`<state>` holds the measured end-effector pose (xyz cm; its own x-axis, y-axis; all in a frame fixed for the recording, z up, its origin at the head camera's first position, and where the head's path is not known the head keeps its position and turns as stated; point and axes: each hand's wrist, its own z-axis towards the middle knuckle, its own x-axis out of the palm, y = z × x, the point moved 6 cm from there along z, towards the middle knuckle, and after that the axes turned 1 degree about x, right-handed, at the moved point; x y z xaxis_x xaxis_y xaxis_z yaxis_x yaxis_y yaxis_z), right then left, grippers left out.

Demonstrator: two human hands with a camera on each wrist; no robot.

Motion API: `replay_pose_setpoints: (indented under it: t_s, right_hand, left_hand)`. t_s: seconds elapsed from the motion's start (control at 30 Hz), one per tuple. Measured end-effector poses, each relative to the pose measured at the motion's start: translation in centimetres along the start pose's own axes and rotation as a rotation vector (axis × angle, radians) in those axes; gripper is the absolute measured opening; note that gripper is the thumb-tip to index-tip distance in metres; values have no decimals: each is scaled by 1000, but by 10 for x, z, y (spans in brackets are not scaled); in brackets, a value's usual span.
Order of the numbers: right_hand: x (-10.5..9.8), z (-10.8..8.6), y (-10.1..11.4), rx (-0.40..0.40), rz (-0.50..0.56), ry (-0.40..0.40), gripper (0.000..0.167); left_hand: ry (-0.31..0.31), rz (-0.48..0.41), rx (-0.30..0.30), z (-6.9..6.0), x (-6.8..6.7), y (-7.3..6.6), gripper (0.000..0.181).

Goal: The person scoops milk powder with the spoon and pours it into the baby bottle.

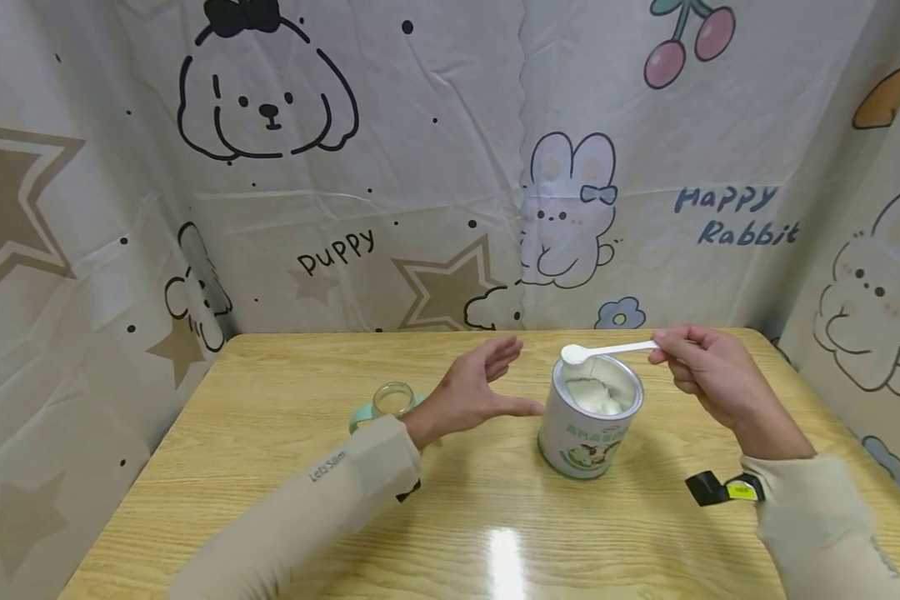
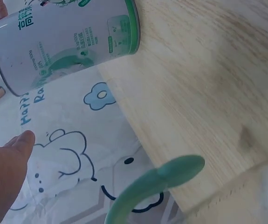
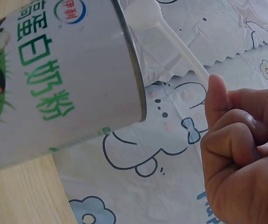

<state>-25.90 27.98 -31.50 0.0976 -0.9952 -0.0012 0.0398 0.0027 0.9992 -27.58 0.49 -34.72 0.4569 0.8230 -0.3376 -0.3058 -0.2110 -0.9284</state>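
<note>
An uncovered white can (image 1: 583,437) of pale powder stands upright on the table. My right hand (image 1: 708,375) pinches the handle end of a white scoop (image 1: 618,347), its bowl over the can's far left rim. In the right wrist view, thumb and index finger of my right hand (image 3: 245,144) hold the scoop's handle (image 3: 185,49) beside the can (image 3: 78,84). My left hand (image 1: 476,387) is left of the can with fingers spread, the thumb tip close to its wall; whether they touch I cannot tell. The left wrist view shows part of that hand (image 2: 5,172) below the can (image 2: 64,46).
A clear glass or jar (image 1: 393,398) with a mint-green part (image 1: 361,417) stands behind my left wrist. The green curved piece (image 2: 143,186) also shows in the left wrist view. A printed curtain (image 1: 435,167) hangs along the far edge of the wooden table (image 1: 285,375).
</note>
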Motion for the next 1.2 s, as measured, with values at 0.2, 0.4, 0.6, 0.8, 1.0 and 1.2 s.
replay_pose_setpoints:
  t_s: [0.2,0.4,0.6,0.8,1.0,1.2]
  right_hand:
    - [6,2,4,-5,-7,-5,12]
    - [16,6,8,2,-9,-4,13]
    - [27,9,13,-1,-32,6,14]
    - [37,12,17,-10,-41,4,14]
    - [51,17,19,-5,-37,14,14]
    - [65,20,19,-3,-21,34,13]
  left_hand:
    - [-6,12,-19,-5,-10,1,95]
    - [-28,26,-7,-8,-19,-2,93]
    - [-34,22,-9,-12,-28,-7,96]
    - [-37,11,-9,-17,-40,-9,96]
    - [-54,50,14,-26,-58,-9,94]
    - [-65,101,23,-33,-72,-9,93]
